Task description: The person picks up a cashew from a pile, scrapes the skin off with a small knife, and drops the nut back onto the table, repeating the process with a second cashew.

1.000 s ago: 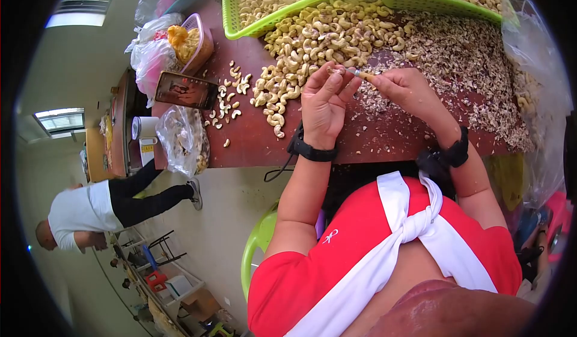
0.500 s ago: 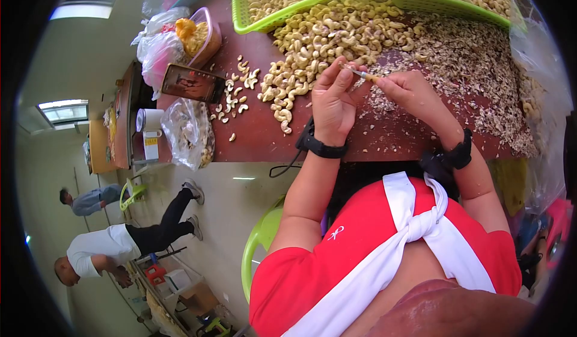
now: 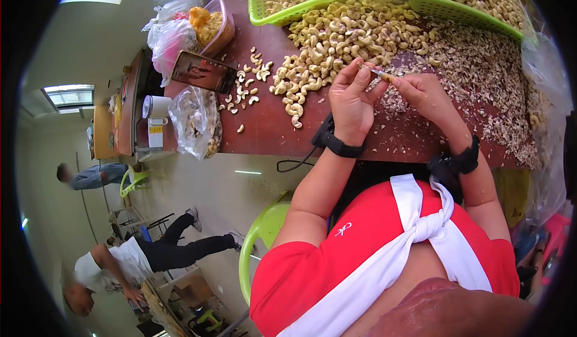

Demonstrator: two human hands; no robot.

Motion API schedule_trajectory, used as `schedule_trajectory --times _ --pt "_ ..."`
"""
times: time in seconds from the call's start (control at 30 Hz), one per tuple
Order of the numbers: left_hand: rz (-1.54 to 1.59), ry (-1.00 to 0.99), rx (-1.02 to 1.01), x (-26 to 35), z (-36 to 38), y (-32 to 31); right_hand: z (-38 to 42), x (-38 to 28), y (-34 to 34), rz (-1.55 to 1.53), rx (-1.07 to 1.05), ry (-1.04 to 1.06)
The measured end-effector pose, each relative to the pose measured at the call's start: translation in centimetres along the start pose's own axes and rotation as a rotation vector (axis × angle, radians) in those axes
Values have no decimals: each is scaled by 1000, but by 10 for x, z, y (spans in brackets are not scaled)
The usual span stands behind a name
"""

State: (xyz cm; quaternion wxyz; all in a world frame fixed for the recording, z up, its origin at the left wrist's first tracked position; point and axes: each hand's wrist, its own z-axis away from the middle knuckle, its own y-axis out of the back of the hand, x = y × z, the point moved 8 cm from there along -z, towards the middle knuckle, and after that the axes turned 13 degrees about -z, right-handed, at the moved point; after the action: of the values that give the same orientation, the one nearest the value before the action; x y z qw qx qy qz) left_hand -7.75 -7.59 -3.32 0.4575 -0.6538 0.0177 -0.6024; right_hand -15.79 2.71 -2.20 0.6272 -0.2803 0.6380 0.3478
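My left hand [image 3: 353,105] pinches a cashew nut [image 3: 361,65] between thumb and fingertips; the nut is mostly hidden by the fingers. My right hand [image 3: 425,95] is closed on the handle of a small knife [image 3: 384,76], its short blade pointing at that nut. Blade and nut appear to meet, though contact is too small to make out. Both hands are above the red-brown table [image 3: 264,134]. Just beyond them spreads a heap of pale cashews [image 3: 336,39]. Husk scraps [image 3: 475,90] cover the table to the right.
Two green baskets of cashews, the left [image 3: 282,18] and the right [image 3: 448,13], stand at the back. On the left are a phone [image 3: 203,71], loose nut pieces [image 3: 246,84], a plastic bag [image 3: 195,120] and a tub [image 3: 223,33]. A person [image 3: 129,259] walks beyond the table.
The view has shifted slightly, so table and hands sit a little further right. The hands keep the same hold on nut and knife. The person in white has moved along the floor.
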Motion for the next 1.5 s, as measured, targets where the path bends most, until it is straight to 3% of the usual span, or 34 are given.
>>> schedule_trajectory --times 0.43,0.7,1.5 --pt "24 7 -2 -7 0 -5 0 1 7 -9 41 44" --pt "-49 125 15 -7 -3 6 5 3 9 -21 18 -97" --pt "-303 111 -245 14 -13 4 7 5 8 -23 -10 -139"
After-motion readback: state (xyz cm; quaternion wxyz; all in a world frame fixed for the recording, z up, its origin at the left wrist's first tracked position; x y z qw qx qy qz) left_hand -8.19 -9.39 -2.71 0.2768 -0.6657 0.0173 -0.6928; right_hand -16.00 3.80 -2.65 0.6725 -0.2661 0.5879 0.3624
